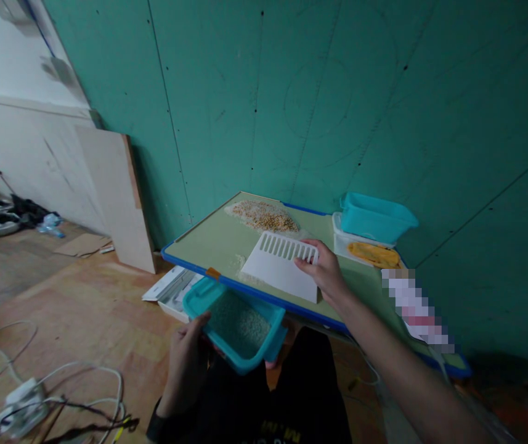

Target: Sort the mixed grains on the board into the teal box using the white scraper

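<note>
Head view: left hand (185, 357) grips a teal bin (246, 363) by the rim; right hand (326, 271) a slotted board (282, 271) by one end.

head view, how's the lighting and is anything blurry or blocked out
Head view: dim light, lower right edge fading into shadow; head view again: soft focus, pale grains in the teal bin blending together; head view too: a pixelated patch hides something on the table at right.

Dim, soft light, dark lower right corner, slight blur, edges stretched, pixelated patch (418, 311)
</note>
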